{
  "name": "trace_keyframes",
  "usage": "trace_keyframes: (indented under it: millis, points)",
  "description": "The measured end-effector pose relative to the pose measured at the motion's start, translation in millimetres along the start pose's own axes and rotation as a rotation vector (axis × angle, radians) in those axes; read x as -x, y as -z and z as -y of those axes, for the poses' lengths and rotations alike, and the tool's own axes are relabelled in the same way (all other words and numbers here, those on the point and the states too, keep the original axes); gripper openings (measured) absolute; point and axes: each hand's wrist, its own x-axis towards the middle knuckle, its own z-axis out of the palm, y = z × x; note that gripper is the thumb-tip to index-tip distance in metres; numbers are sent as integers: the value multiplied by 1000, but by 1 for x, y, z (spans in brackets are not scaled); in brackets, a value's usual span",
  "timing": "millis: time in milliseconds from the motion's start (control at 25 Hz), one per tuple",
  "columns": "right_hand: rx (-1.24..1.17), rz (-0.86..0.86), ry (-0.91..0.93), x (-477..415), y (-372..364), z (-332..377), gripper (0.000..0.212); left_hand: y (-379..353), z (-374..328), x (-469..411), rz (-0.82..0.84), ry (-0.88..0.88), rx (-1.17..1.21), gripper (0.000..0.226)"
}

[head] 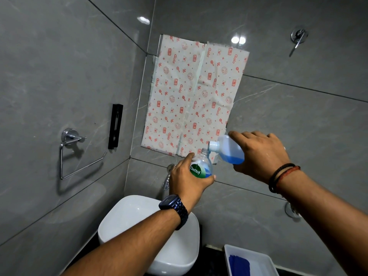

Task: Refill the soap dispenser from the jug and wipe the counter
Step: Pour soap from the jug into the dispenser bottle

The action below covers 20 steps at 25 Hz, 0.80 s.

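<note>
Your soap dispenser is a clear bottle with a green Dettol label, its pump off and neck open, blue liquid showing low inside. The jug is translucent white, tipped with its spout down at the dispenser's mouth, blue liquid pooled in its lower side.

Both are held in the air above the white basin, which sits at 6 o'clock from them. A white tray with something blue in it sits at 5 o'clock on the dark table. The tiled wall with its patterned paper stands close behind at 12 o'clock.

Your left hand wraps the dispenser from below. Your right hand grips the jug's body at 3 o'clock from the dispenser.
</note>
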Motion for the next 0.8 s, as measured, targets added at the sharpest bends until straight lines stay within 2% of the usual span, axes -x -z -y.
trace_keyframes:
  millis: [800]
  points:
    - [5,14,-9,1,5,-1,78,-4,0,-1,-4,-4,10,91]
